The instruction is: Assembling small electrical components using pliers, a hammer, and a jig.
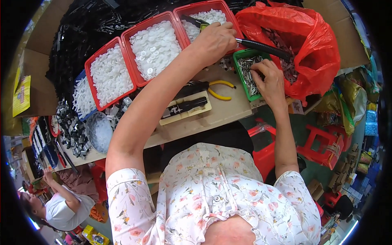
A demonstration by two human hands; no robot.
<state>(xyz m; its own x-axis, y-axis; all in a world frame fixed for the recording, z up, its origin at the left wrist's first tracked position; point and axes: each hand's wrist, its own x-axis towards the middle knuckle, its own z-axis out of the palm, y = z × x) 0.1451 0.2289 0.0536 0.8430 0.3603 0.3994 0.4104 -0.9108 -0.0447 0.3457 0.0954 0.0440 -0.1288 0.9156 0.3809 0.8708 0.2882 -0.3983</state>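
Observation:
My left hand (215, 43) reaches across the table, its fingers closed around a long black-handled tool (265, 48) with a silver collar. To the left of these fingers a black piece (193, 19) with a yellow-green part sticks out; whether it belongs to the same tool is hidden. My right hand (267, 79) is over the green tray (254, 98) of small metal pins (247, 67), thumb and fingertips pinched together at the pins. What they pinch is too small to make out. Below my left hand lie pliers with yellow handles (222, 90) and a cream tray (185, 117) holding a black part.
Red bins (134, 81) of small white plastic parts line the far side, before a heap of black parts (85, 49). A red plastic bag (302, 24) stands at the right. Metal pieces (67, 130) lie left. Another person (65, 208) sits at lower left; red stools (320, 147) are right.

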